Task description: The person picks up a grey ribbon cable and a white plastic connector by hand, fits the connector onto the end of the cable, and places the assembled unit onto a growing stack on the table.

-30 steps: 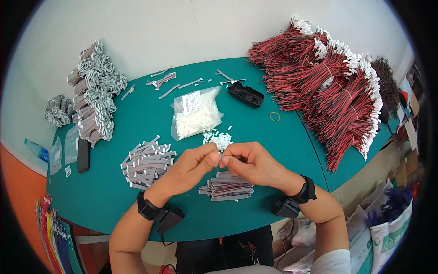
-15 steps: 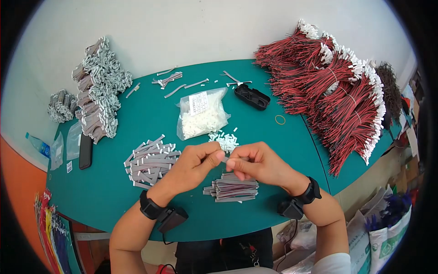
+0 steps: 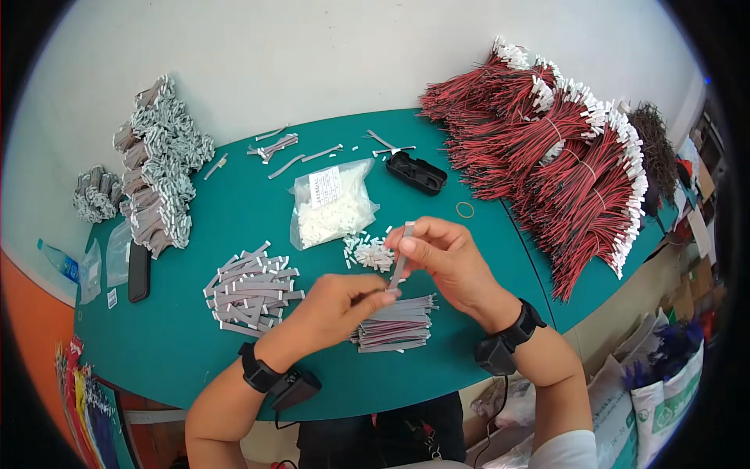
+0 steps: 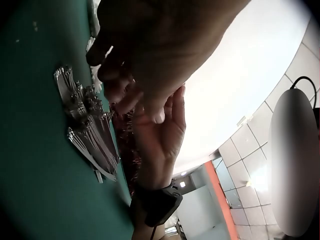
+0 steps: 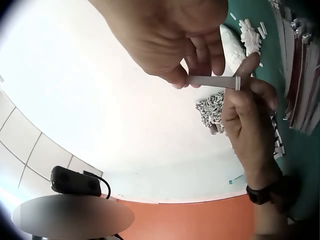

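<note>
A short grey ribbon cable (image 3: 401,262) stretches between the two hands above the table. Its upper end is pinched by the thumb and fingers of my right hand (image 3: 453,270). My left hand (image 3: 328,309) pinches the lower end, where a white connector (image 5: 237,83) shows in the right wrist view. Below the hands lies a stack of grey ribbon cables (image 3: 394,327), partly covered by the left hand. Just beyond the hands sits a small heap of loose white connectors (image 3: 366,253). Cables with white ends (image 3: 248,288) form a loose pile left of the left hand.
A clear bag of white connectors (image 3: 336,207) stands behind the loose heap, near an open black case (image 3: 416,172). Large bundles of red and black wires (image 3: 539,156) fill the back right. Bundled grey cables (image 3: 160,172) rise at the back left, by a black phone-shaped object (image 3: 139,272).
Both hands were close together with the cable mostly hidden. Now the right hand has risen, the left has lowered, and the cable shows upright between them. The head view has shifted slightly.
</note>
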`<state>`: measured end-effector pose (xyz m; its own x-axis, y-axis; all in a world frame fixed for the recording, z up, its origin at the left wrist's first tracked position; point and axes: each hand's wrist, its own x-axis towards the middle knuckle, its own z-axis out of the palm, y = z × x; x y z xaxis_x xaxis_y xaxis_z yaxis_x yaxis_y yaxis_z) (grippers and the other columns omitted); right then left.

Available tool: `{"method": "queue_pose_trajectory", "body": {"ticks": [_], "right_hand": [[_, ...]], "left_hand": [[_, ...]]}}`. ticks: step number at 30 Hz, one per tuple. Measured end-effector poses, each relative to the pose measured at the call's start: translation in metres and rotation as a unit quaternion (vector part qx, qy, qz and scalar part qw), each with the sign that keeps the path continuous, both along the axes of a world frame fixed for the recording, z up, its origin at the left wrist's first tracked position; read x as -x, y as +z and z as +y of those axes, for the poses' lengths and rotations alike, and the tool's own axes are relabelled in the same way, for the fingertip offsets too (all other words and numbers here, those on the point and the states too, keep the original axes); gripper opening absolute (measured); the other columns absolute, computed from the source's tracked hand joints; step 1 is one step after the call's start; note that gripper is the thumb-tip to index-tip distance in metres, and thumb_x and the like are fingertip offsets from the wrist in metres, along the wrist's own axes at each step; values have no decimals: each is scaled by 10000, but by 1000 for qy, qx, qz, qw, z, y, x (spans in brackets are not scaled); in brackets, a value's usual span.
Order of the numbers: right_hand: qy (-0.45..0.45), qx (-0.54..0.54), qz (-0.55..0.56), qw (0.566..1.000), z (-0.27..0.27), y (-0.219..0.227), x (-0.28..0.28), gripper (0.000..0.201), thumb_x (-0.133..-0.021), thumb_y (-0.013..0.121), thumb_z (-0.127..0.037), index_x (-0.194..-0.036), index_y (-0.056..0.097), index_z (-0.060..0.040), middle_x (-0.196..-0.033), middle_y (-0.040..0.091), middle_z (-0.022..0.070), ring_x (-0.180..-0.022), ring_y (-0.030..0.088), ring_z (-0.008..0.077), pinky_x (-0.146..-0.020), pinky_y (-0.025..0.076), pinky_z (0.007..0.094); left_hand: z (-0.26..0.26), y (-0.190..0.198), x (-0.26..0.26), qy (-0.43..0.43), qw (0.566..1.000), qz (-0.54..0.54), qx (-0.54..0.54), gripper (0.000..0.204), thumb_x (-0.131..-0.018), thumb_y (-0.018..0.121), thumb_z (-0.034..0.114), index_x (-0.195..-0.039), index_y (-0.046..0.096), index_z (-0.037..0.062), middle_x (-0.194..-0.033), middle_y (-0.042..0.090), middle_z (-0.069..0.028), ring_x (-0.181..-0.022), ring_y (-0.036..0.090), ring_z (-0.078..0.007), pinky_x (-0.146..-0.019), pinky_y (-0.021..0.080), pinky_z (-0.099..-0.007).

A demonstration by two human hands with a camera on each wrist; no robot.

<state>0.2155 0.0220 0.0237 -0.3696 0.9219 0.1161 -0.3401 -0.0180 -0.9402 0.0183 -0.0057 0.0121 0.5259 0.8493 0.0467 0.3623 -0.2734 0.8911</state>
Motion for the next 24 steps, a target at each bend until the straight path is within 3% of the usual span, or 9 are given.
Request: {"method": "queue_pose_trajectory", "body": {"ticks": [1, 5, 6, 9, 10, 19, 24], "right_hand": [[8, -10, -16, 1000, 0, -1, 1, 158, -876, 627, -167, -879, 602, -11, -823, 641, 43, -733, 589, 87, -644, 477, 218], [51, -31, -34, 998, -5, 2, 2, 144, -896, 593, -141, -861, 604, -3, -830, 653, 54, -728, 591, 84, -653, 476, 214], [58, -26, -45, 997, -6, 4, 3, 141, -899, 587, -134, -856, 604, 0, -816, 653, 52, -718, 588, 79, -648, 472, 210], [75, -29, -102, 991, -7, 1, 5, 141, -900, 582, -122, -850, 607, 7, -774, 650, 42, -694, 580, 62, -631, 461, 197], [81, -34, -127, 988, -7, -1, 5, 141, -900, 582, -120, -849, 609, 10, -759, 648, 38, -687, 577, 55, -625, 457, 192], [79, -32, -135, 987, -12, -6, 11, 156, -898, 583, -124, -894, 635, 24, -766, 652, 35, -684, 584, 54, -622, 463, 189], [77, -15, -128, 989, -13, -3, 11, 167, -902, 575, -123, -909, 642, 30, -787, 658, 46, -705, 607, 69, -642, 483, 192]], "left_hand": [[0, -1, 0, -25, 999, 39, 9, 232, -904, 584, 221, -982, 642, 10, -598, 461, 46, -558, 383, -39, -498, 308, -225], [1, 6, 3, 47, 998, 9, 33, 225, -875, 632, 195, -1022, 613, 26, -651, 535, 51, -569, 408, -25, -516, 331, -208], [5, -4, 3, 79, 991, -105, 19, 225, -857, 653, 199, -997, 611, 28, -670, 591, -2, -596, 513, -68, -546, 406, -257], [7, -3, -5, 73, 955, -287, 13, 209, -889, 609, 171, -1015, 587, 5, -792, 641, -34, -689, 589, -81, -638, 448, -222], [7, -3, -3, 53, 958, -280, 18, 191, -900, 585, 125, -1031, 559, -12, -841, 653, -69, -753, 620, -107, -712, 474, -224], [1, 0, -3, 115, 939, -315, 71, 134, -859, 631, 80, -947, 648, -20, -867, 664, -76, -792, 619, -115, -750, 497, -251], [1, 3, -3, 145, 935, -309, 101, 144, -811, 695, 129, -904, 669, 21, -830, 656, -31, -659, 501, -51, -574, 377, -196]]}}
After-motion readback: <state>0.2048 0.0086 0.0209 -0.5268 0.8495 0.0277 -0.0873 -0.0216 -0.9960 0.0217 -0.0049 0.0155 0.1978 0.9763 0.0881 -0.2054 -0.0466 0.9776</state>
